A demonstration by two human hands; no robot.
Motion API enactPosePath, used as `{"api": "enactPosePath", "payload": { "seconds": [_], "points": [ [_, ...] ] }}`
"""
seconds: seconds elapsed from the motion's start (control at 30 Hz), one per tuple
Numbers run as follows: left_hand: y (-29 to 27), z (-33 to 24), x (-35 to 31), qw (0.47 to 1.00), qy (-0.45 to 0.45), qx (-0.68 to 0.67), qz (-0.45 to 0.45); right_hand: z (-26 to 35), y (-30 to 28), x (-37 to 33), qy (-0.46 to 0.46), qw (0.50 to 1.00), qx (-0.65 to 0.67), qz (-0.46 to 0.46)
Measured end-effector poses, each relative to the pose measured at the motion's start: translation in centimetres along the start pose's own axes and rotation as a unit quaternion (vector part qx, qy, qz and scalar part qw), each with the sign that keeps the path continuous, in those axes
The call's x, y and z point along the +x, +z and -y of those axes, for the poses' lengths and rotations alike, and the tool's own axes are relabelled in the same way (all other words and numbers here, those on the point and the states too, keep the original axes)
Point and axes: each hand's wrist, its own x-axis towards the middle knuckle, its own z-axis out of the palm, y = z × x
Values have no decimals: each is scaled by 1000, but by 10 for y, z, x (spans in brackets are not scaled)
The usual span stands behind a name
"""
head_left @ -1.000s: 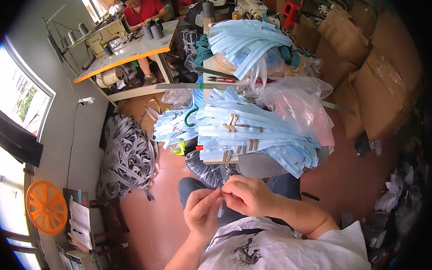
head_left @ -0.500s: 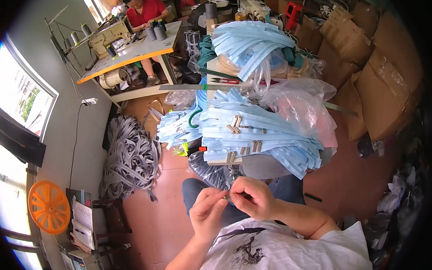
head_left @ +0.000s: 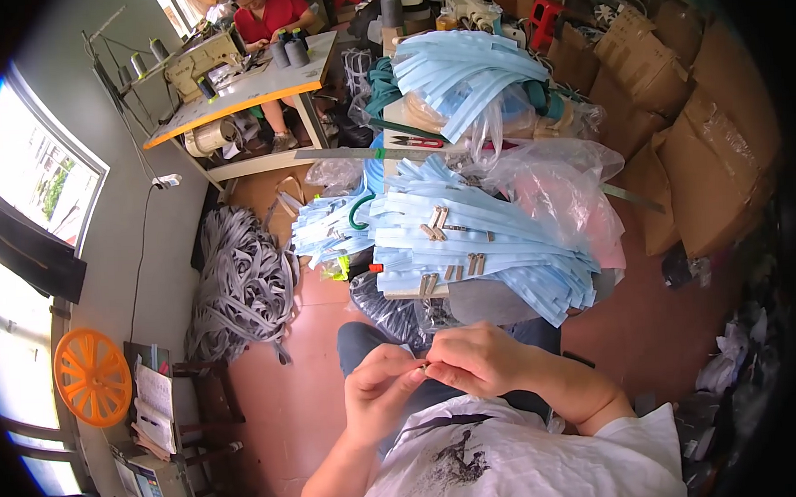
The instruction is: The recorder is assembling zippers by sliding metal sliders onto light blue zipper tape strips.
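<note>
Over my lap, my left hand (head_left: 382, 387) and my right hand (head_left: 479, 360) meet fingertip to fingertip. Both are closed in a pinch around one tiny piece, mostly hidden by the fingers and too small to name. Beyond them, light blue fabric strips (head_left: 505, 253) lie in a thick layer on a work surface in front of me. Several small silver metal pieces, like clips (head_left: 434, 222), rest on the strips, with more (head_left: 428, 284) near the surface's front edge.
A second pile of blue strips (head_left: 461, 64) lies farther back, near red-handled snips (head_left: 420, 142). Grey straps (head_left: 240, 291) are heaped on the floor at left. A person in red (head_left: 268, 14) sits at a sewing table (head_left: 258, 86). Cardboard boxes (head_left: 705, 164) stand at right.
My right hand has turned, its fingers now lying more across the pinched piece and closer to the left fingertips. The head view has shifted slightly.
</note>
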Motion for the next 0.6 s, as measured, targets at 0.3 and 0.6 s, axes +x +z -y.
{"api": "enactPosePath", "payload": {
  "seconds": [0.3,0.6],
  "points": [
    [1,-3,-5,990,-67,-121,3,-2,1,0,-53,997,56,6],
    [32,13,-6,944,-104,-298,-92,-8,28,-2,-91,977,-10,-192]
  ]
}}
